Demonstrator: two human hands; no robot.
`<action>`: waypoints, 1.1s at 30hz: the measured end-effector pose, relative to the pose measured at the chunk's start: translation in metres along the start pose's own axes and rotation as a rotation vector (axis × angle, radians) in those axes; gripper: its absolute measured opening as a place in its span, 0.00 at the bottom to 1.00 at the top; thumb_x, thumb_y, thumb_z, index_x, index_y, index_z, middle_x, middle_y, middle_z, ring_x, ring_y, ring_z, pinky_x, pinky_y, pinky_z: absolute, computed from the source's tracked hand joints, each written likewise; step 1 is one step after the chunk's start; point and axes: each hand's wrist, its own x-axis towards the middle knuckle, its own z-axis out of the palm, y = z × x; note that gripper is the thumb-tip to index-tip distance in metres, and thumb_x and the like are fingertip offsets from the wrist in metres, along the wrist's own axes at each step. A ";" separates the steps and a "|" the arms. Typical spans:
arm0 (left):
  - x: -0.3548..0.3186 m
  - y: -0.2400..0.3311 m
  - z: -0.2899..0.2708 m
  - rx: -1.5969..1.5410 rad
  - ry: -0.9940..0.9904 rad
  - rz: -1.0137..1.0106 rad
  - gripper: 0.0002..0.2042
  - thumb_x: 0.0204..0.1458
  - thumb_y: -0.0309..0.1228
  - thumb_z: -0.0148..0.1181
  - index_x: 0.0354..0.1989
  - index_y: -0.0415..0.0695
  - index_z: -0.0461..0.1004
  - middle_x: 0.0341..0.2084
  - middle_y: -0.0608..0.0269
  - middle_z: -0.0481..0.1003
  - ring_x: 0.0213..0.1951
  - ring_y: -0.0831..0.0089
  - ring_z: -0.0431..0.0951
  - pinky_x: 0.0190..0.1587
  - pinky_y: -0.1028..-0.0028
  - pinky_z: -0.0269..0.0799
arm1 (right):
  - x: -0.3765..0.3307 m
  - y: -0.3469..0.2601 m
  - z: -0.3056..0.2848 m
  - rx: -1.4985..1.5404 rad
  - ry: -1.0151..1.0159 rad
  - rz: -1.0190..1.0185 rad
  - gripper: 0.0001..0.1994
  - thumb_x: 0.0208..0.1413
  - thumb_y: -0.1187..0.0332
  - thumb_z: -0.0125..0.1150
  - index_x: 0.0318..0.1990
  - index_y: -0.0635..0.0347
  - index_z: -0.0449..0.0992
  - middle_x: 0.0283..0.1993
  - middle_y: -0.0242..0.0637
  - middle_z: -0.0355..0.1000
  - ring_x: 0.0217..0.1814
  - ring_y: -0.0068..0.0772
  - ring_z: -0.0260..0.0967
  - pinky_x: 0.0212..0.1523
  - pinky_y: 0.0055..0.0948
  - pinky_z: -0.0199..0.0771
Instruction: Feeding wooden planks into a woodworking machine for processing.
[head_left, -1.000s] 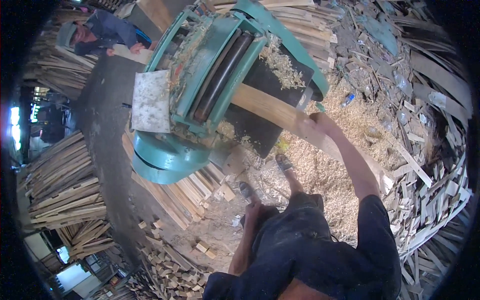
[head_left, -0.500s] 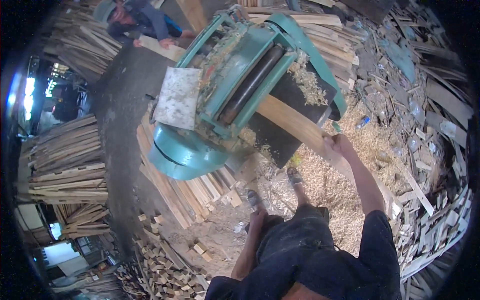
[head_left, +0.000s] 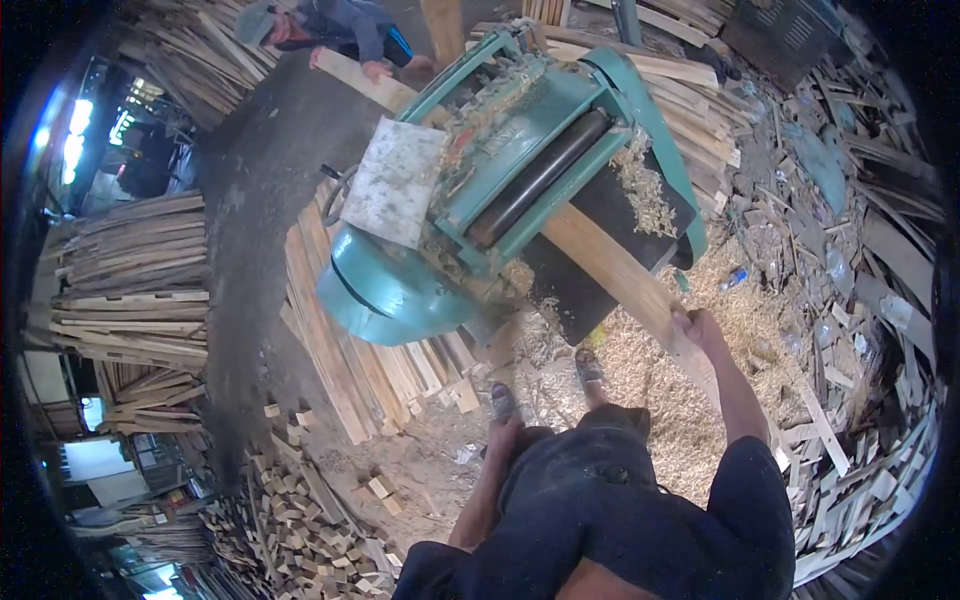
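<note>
A long pale wooden board point(head_left: 620, 270) slopes out of a green thickness planer point(head_left: 530, 150) over its dark bed point(head_left: 580, 290). My right hand point(head_left: 697, 330) is closed on the board's right edge, beyond the bed, with that arm stretched out. Down by my left leg, my left hand point(head_left: 506, 432) rests against the dark shorts; its fingers are too small to make out. Across the planer, a person's hand point(head_left: 376, 71) is on another stretch of board point(head_left: 350, 75) at the far side. Whether the two stretches are one board is hidden by the planer.
Wood shavings point(head_left: 690, 440) cover the floor by my feet. Planks point(head_left: 370, 385) lie beside the planer's rounded green cover point(head_left: 390, 290). Short offcuts point(head_left: 310, 530) are heaped at lower left, stacked boards point(head_left: 135, 270) stand left, and scrap wood point(head_left: 880, 480) piles up at right.
The view has shifted, so the planer appears farther right and higher. My right hand, still on the board, is farther from the planer and closer to me. My left hand stays by my leg.
</note>
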 end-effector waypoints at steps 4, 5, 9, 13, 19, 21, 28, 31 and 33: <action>0.016 -0.002 -0.006 0.117 -0.022 -0.003 0.15 0.47 0.37 0.54 0.29 0.35 0.75 0.23 0.61 0.75 0.26 0.73 0.74 0.30 0.75 0.69 | -0.010 0.002 0.004 -0.035 0.005 0.071 0.36 0.47 0.35 0.47 0.23 0.69 0.75 0.21 0.59 0.68 0.28 0.56 0.71 0.29 0.44 0.67; 0.016 -0.002 -0.007 0.082 -0.003 0.042 0.15 0.47 0.37 0.54 0.29 0.35 0.75 0.23 0.61 0.75 0.26 0.73 0.74 0.30 0.75 0.69 | -0.013 0.003 0.004 0.006 -0.004 0.028 0.36 0.47 0.35 0.47 0.23 0.69 0.75 0.21 0.59 0.68 0.28 0.56 0.71 0.29 0.44 0.67; 0.006 0.015 -0.001 -0.035 0.013 0.001 0.14 0.48 0.37 0.54 0.28 0.34 0.75 0.24 0.59 0.76 0.25 0.72 0.74 0.29 0.75 0.69 | -0.025 0.007 0.007 0.030 0.006 0.039 0.35 0.48 0.37 0.48 0.24 0.69 0.75 0.23 0.59 0.69 0.30 0.56 0.72 0.30 0.43 0.67; -0.012 0.040 -0.001 -0.092 0.024 -0.023 0.14 0.45 0.37 0.54 0.28 0.35 0.74 0.21 0.61 0.74 0.23 0.72 0.73 0.25 0.74 0.67 | -0.032 0.014 0.010 -0.006 0.038 0.111 0.30 0.48 0.43 0.52 0.26 0.69 0.76 0.23 0.56 0.71 0.30 0.50 0.73 0.33 0.41 0.68; -0.009 0.047 -0.005 0.055 0.084 0.066 0.15 0.44 0.38 0.54 0.25 0.36 0.73 0.20 0.60 0.73 0.22 0.71 0.71 0.25 0.71 0.65 | -0.032 0.045 0.017 -0.068 0.000 0.148 0.32 0.49 0.41 0.50 0.29 0.70 0.76 0.27 0.60 0.71 0.34 0.55 0.72 0.34 0.43 0.68; -0.006 0.034 -0.012 0.418 0.059 0.336 0.17 0.43 0.42 0.53 0.25 0.36 0.75 0.21 0.57 0.75 0.25 0.69 0.74 0.29 0.70 0.67 | -0.037 0.055 0.020 0.078 0.016 0.118 0.31 0.49 0.42 0.51 0.29 0.71 0.75 0.27 0.59 0.71 0.35 0.54 0.72 0.35 0.43 0.68; 0.012 0.017 -0.003 0.299 0.206 0.243 0.17 0.45 0.41 0.50 0.24 0.36 0.73 0.19 0.53 0.73 0.21 0.64 0.73 0.27 0.64 0.67 | -0.050 0.064 0.008 -0.118 -0.001 0.058 0.31 0.52 0.44 0.50 0.23 0.72 0.73 0.18 0.53 0.69 0.22 0.45 0.69 0.26 0.42 0.64; 0.015 0.018 0.003 0.229 0.120 0.250 0.18 0.45 0.42 0.49 0.23 0.37 0.74 0.18 0.52 0.74 0.21 0.63 0.74 0.28 0.64 0.68 | -0.061 0.063 0.002 -0.132 0.041 0.012 0.32 0.52 0.42 0.48 0.23 0.72 0.73 0.18 0.55 0.68 0.22 0.47 0.70 0.25 0.42 0.64; 0.018 0.014 0.005 0.292 0.156 0.304 0.19 0.45 0.43 0.49 0.22 0.36 0.75 0.17 0.52 0.74 0.22 0.64 0.75 0.29 0.64 0.70 | -0.068 0.064 0.002 -0.012 0.021 0.027 0.30 0.51 0.44 0.51 0.24 0.71 0.73 0.19 0.53 0.68 0.22 0.41 0.68 0.26 0.40 0.64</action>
